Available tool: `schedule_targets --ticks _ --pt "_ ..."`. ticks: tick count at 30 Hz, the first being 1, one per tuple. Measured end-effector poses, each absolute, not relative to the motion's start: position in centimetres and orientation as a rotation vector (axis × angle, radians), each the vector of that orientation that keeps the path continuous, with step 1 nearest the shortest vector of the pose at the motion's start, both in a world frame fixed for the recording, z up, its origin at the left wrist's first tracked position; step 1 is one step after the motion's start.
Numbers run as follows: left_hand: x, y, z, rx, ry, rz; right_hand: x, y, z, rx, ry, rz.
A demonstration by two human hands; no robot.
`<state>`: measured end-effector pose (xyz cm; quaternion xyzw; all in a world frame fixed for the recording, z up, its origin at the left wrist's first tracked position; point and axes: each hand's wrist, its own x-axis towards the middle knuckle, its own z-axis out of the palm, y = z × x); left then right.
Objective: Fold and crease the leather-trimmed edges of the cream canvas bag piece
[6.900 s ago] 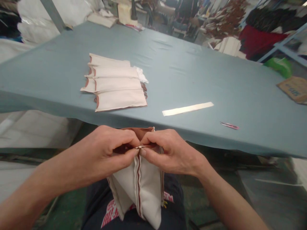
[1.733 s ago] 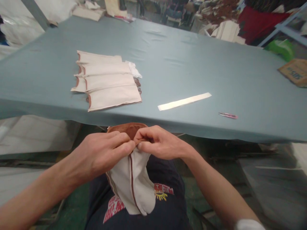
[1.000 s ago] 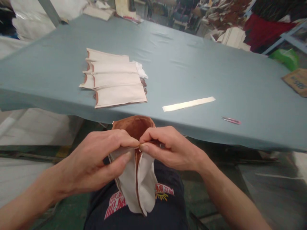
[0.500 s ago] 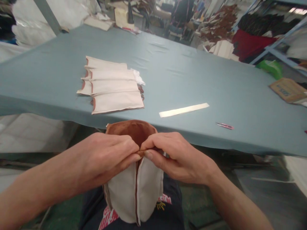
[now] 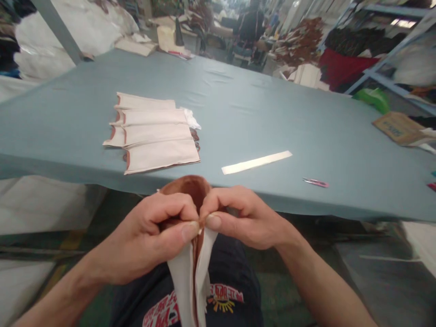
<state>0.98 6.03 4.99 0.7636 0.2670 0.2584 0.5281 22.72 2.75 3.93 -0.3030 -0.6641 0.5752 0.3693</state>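
Over my lap I hold a cream fabric sleeve piece with a brown lining showing at its open top. My left hand and my right hand both pinch its top edge, thumbs almost touching at the seam. The cream part hangs down between my hands, folded narrow along a brown seam. On the blue-grey table beyond lies a stack of similar cream pieces, fanned out with brown edges on the left.
A long cream strip lies on the table right of the stack, and small pink snips lie further right. A cardboard piece sits at the right edge. Shelves and piled fabric stand behind the table.
The fabric piece has been folded narrower between my hands and the brown opening has shrunk. My thumbs have shifted along the top edge; the camera view tilted slightly.
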Motion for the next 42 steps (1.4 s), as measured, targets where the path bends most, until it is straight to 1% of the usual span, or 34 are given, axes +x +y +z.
schedule_targets --ticks 2,4,6,9,13,16,21,24,28,34,37,40,42 --pt "1.1 5.1 4.0 1.549 0.598 0.680 21.8 2.4 2.4 -0.670 -1.411 1.672" --pt "1.1 4.3 2.7 1.331 0.565 0.720 21.0 2.0 0.9 -0.630 -1.250 1.725" --pt "1.2 3.9 1.7 1.224 0.556 0.739 20.6 1.8 0.1 -0.623 -1.209 1.730" --pt "1.2 4.0 1.5 1.275 0.556 0.758 20.7 1.9 0.5 -0.625 -1.205 1.763" --pt "1.3 4.7 2.7 1.545 0.587 0.740 20.9 2.0 2.5 -0.757 -1.197 1.782" --pt "1.3 4.6 2.8 1.520 0.610 0.698 20.7 1.5 3.3 -0.840 -1.222 1.724" --pt "1.4 3.7 1.0 1.208 0.587 0.714 20.5 0.8 3.0 -0.869 -1.398 1.414" --pt "1.4 3.6 0.2 1.149 0.642 0.686 20.6 0.8 2.8 -0.956 -1.469 1.348" --pt "1.2 4.0 1.2 1.264 0.699 0.577 21.0 0.7 2.8 -1.020 -1.533 1.333" --pt "0.1 5.1 4.4 1.778 0.714 0.452 21.7 0.7 4.3 -1.029 -1.672 1.380" --pt "-0.7 4.6 5.0 1.819 0.693 0.559 22.5 1.5 4.6 -1.027 -1.763 1.348" --pt "-1.3 3.2 4.8 1.556 0.678 0.790 23.9 2.4 3.5 -1.122 -1.794 1.320" --pt "-1.5 2.2 4.5 1.323 0.714 0.923 24.8 2.6 2.3 -1.113 -1.737 1.444"
